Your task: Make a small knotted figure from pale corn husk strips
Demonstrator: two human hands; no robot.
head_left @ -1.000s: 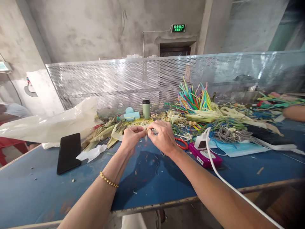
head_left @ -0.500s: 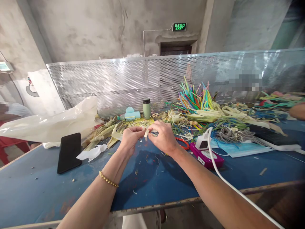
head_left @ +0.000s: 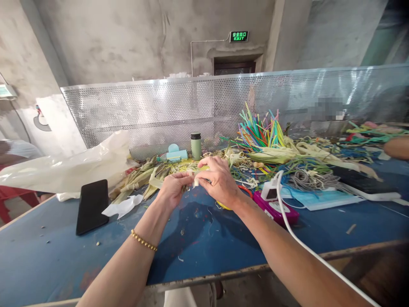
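Above the middle of the blue table (head_left: 204,256), both my hands meet at a small pale strip (head_left: 196,181) that looks like corn husk. My left hand (head_left: 174,187) pinches one end between thumb and fingers. From the other side my right hand (head_left: 220,179) closes on it with thumb and forefinger, its other fingers curled above. Much of the strip is hidden by the fingers. Behind my left hand lie dried corn husks (head_left: 137,177). Close to my right wrist is an orange ring-shaped handle (head_left: 246,191), partly covered, with something yellow below it.
A black phone (head_left: 92,207) and a white scrap (head_left: 123,206) lie left. A green tumbler (head_left: 196,146) stands behind. Right are colourful strips (head_left: 260,130), a purple power socket (head_left: 276,209) with a white cable, a blue mask (head_left: 326,198) and another person's arm (head_left: 396,148).
My right hand has turned slightly, its fingers rising and curling over the strip. The left hand has shifted a little left and down and keeps its pinch.
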